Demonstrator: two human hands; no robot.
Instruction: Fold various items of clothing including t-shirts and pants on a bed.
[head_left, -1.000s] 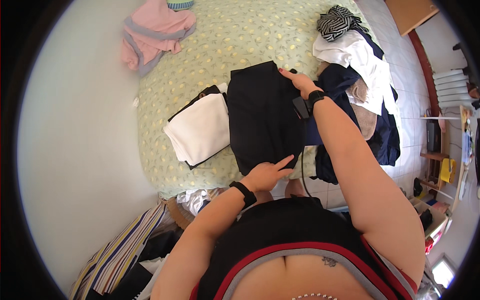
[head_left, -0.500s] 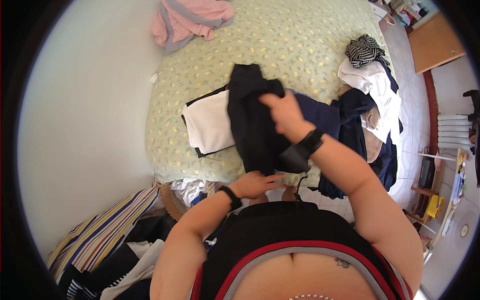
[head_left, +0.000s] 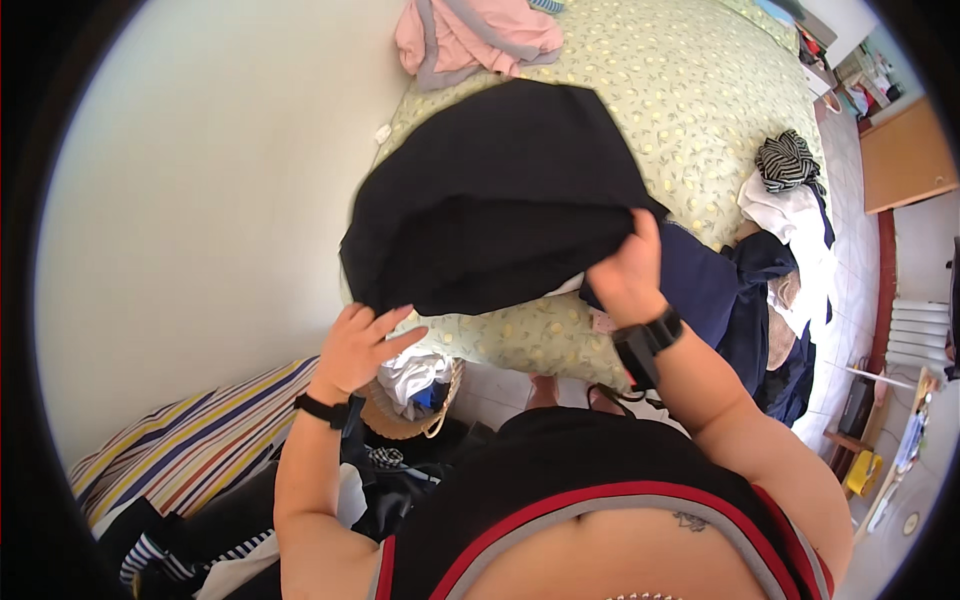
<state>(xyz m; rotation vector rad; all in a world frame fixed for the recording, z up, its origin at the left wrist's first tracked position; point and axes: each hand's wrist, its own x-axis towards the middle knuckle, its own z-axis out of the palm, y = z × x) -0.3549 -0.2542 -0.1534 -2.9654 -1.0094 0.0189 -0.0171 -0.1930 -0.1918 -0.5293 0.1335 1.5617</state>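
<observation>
A black garment (head_left: 500, 170) is spread out and billowing above the bed (head_left: 740, 130), its near side sagging in folds; its exact kind does not show. My right hand (head_left: 632, 272) pinches its near right corner. At the near left corner, the fingers of my left hand (head_left: 357, 350) are closed on the hem, with some fingers held out. Under the cloth, most of the white folded stack is hidden. A folded navy garment (head_left: 695, 285) lies on the bed just right of my right hand.
A pink and grey garment (head_left: 480, 40) lies at the far left of the bed, near the white wall (head_left: 200, 200). Along the right edge is a loose clothes pile (head_left: 790, 215). Below the bed's near edge stands a wicker basket (head_left: 395, 425) with clothes, beside striped fabric (head_left: 200, 430).
The black garment was bunched and hanging narrow; now it is opened wide between both hands. My left hand has moved left and taken the hem. The view has shifted slightly.
</observation>
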